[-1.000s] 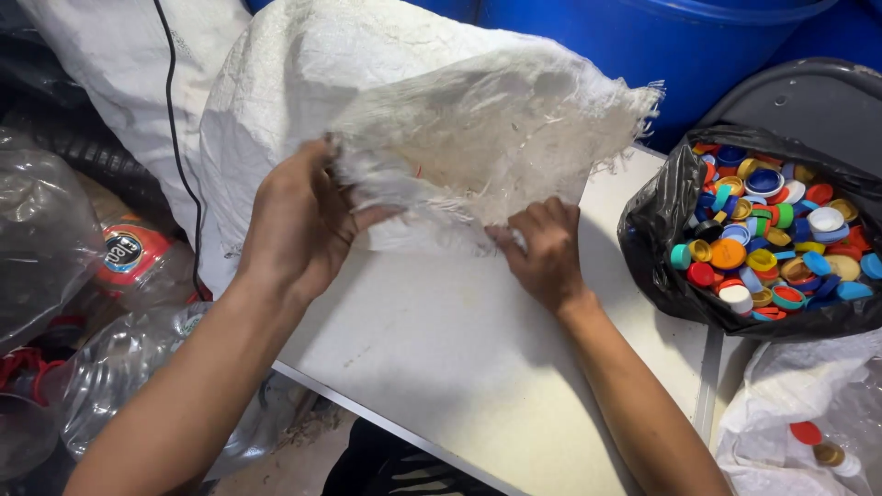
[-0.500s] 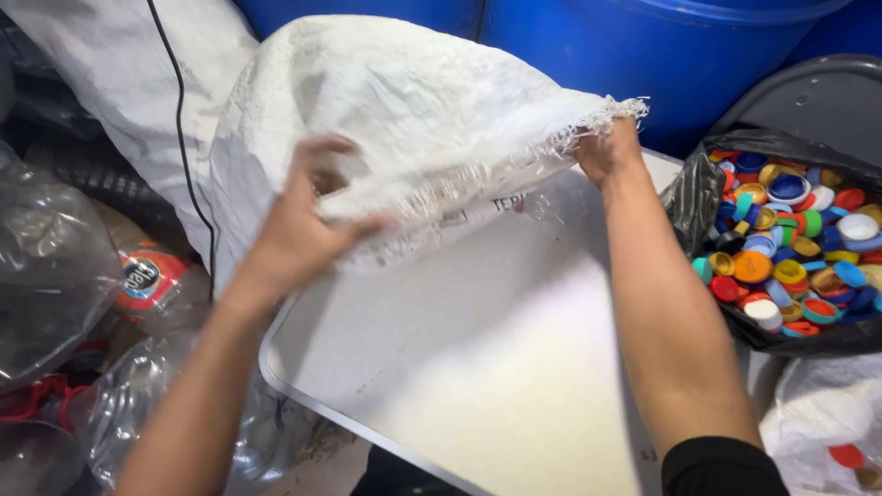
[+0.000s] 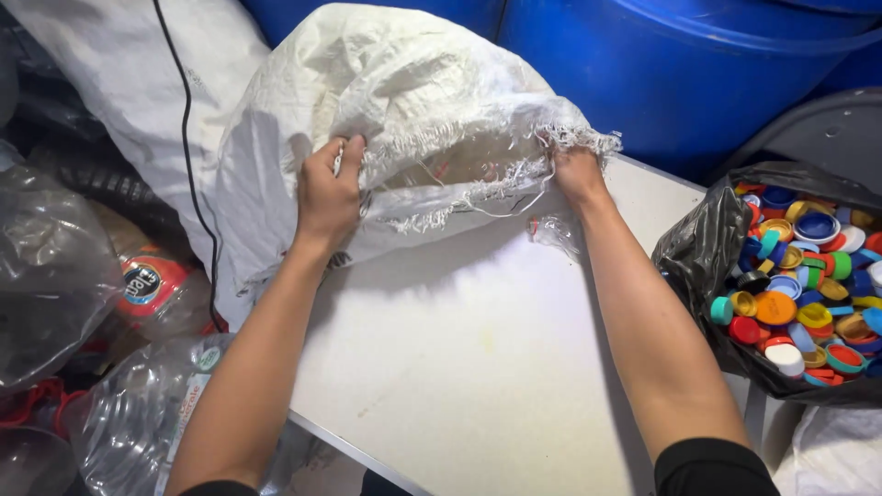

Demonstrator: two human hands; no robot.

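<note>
I am gripping the frayed mouth of the white woven sack [image 3: 413,101] at twelve o'clock on the table [image 3: 478,367], left hand [image 3: 329,193] and right hand [image 3: 577,170] both clenched, spreading it open; tipping it calls for a firmer lift.

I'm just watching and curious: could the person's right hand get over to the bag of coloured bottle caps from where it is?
Probably yes. The right hand grips the white sack's frayed mouth, and the black bag of caps sits open just to its right with bare table between; it would have to let go first.
</note>
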